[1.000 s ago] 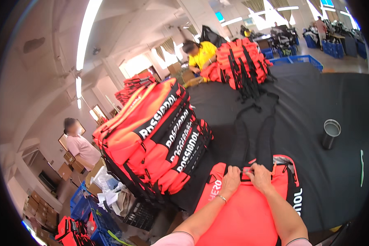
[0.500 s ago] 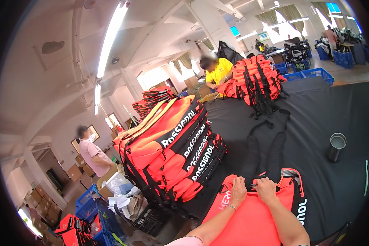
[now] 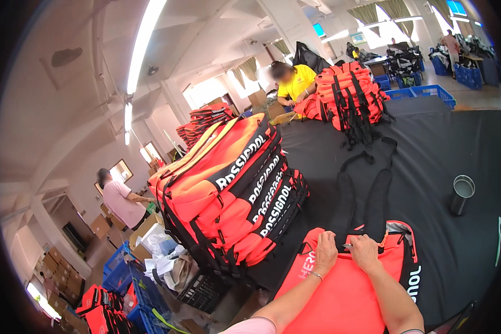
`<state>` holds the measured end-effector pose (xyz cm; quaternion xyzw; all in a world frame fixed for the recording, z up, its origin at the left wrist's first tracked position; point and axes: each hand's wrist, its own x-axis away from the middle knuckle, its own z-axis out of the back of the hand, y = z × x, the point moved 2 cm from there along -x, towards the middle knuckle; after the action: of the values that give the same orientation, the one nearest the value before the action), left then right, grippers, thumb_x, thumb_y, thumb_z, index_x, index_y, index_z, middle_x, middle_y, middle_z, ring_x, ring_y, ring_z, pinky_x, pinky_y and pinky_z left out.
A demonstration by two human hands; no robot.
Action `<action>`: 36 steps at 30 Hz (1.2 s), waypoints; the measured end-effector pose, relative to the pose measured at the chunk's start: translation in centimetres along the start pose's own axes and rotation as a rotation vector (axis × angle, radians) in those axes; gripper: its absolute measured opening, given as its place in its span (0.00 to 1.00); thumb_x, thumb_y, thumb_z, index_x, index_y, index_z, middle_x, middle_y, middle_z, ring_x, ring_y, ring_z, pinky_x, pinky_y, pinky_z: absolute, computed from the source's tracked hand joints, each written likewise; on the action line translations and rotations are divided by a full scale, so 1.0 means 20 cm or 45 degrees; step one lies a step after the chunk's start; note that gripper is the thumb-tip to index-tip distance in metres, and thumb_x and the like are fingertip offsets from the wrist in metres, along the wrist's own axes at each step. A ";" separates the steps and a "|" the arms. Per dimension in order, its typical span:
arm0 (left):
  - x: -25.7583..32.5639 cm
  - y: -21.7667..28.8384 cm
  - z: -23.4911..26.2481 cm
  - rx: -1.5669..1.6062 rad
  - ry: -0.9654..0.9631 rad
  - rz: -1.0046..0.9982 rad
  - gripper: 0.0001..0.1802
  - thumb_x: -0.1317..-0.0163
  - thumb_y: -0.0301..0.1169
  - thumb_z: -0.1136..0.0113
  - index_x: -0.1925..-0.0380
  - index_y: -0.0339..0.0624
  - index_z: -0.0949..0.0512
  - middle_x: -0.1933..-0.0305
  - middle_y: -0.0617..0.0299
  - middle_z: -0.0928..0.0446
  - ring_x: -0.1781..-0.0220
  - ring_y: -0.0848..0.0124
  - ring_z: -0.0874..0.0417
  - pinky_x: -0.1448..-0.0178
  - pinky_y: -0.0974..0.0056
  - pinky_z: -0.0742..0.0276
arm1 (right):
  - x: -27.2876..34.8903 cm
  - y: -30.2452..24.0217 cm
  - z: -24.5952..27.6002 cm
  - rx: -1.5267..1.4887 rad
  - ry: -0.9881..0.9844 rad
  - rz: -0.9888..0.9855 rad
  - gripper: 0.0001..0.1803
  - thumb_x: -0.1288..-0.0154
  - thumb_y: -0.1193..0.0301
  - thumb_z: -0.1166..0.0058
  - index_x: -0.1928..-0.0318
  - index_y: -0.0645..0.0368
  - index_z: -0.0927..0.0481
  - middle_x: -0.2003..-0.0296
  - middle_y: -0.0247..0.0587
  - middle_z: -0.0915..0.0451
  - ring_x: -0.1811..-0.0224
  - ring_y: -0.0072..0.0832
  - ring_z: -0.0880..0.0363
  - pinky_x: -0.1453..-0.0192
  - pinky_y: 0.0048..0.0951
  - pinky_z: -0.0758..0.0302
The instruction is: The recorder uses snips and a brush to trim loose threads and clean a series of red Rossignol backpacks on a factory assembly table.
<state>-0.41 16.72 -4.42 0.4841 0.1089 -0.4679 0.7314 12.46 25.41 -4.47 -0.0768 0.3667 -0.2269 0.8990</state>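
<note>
A bright red-orange and black backpack [image 3: 339, 298] lies flat in front of me, its black shoulder straps [image 3: 377, 195] stretched away across the table. Near the bag's top edge, my left hand [image 3: 325, 253] is closed, fingers pinching the red fabric beside the strap base. Just right of it, my right hand [image 3: 366, 253] is closed around a small tool whose metal tip [image 3: 347, 245] pokes out toward the left hand; the rest is hidden in the fingers. The bag's top right corner is unzipped, showing a grey lining [image 3: 396, 227].
A tall stack of red bags [image 3: 222, 195] stands left of my work; another pile [image 3: 353, 97] sits farther off, beside a co-worker in yellow [image 3: 296, 83]. A metal cup [image 3: 462, 195] stands on the black-covered table [image 3: 428, 150]. Blue crates [image 3: 145, 295] and a black crate [image 3: 203, 292] are lower left.
The view has shifted slightly. My hands stay at the bag's top edge, and the metal tip between them shows a little more clearly. The person in pink at left has an arm reaching forward.
</note>
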 end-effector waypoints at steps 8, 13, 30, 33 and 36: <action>0.20 0.19 0.19 -0.394 -0.512 -0.614 0.39 0.38 0.35 0.36 0.30 0.29 0.38 0.58 0.48 0.26 0.55 0.51 0.25 0.43 0.49 0.30 | -0.01 0.09 0.12 -0.817 -0.034 -0.632 0.23 0.42 0.68 0.31 0.50 0.61 0.27 0.73 0.36 0.21 0.71 0.24 0.21 0.65 0.29 0.24; 0.25 0.19 0.32 -0.201 -0.514 -0.436 0.34 0.34 0.25 0.43 0.28 0.32 0.40 0.44 0.43 0.25 0.47 0.49 0.22 0.34 0.46 0.32 | -0.13 0.13 0.19 -0.974 -0.302 -0.735 0.23 0.44 0.63 0.27 0.55 0.66 0.20 0.70 0.29 0.22 0.67 0.16 0.27 0.61 0.22 0.28; 0.00 0.14 0.19 -0.390 -0.520 -0.208 0.05 0.36 0.32 0.35 0.61 0.47 0.16 0.63 0.62 0.21 0.70 0.57 0.17 0.67 0.56 0.20 | -0.05 0.19 0.21 -1.399 -0.071 -1.106 0.10 0.34 0.64 0.37 0.63 0.59 0.18 0.73 0.27 0.23 0.74 0.12 0.36 0.69 0.19 0.40; -0.03 0.11 0.16 -0.511 -0.644 -0.327 0.05 0.34 0.32 0.37 0.60 0.47 0.16 0.62 0.59 0.22 0.71 0.55 0.16 0.69 0.55 0.21 | -0.05 0.19 0.19 -1.366 -0.061 -1.056 0.10 0.35 0.67 0.39 0.66 0.63 0.17 0.75 0.28 0.21 0.73 0.13 0.33 0.67 0.22 0.36; -0.03 0.10 0.15 -0.545 -0.761 -0.386 0.05 0.33 0.31 0.40 0.61 0.43 0.21 0.62 0.56 0.24 0.71 0.54 0.17 0.69 0.54 0.21 | -0.06 0.18 0.19 -1.305 -0.075 -1.025 0.10 0.35 0.68 0.39 0.67 0.63 0.18 0.76 0.29 0.22 0.74 0.13 0.32 0.68 0.22 0.34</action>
<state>-0.03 14.86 -1.45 0.1416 0.0565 -0.6575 0.7378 15.69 29.04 -2.09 -0.6332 0.3462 -0.3400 0.6030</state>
